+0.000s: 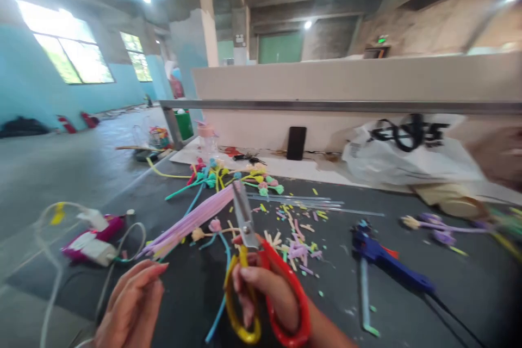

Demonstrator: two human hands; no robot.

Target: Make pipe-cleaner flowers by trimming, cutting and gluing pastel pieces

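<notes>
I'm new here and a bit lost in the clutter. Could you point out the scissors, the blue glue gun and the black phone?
scissors (pixel 244 217): head view, on the metal blades.
blue glue gun (pixel 387 263): head view, on its blue body.
black phone (pixel 296 143): head view, middle of its dark face.

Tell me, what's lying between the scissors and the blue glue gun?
The head view shows cut pipe-cleaner scraps scattered on the dark table between the scissors, held in the right hand, and the blue glue gun.
</notes>
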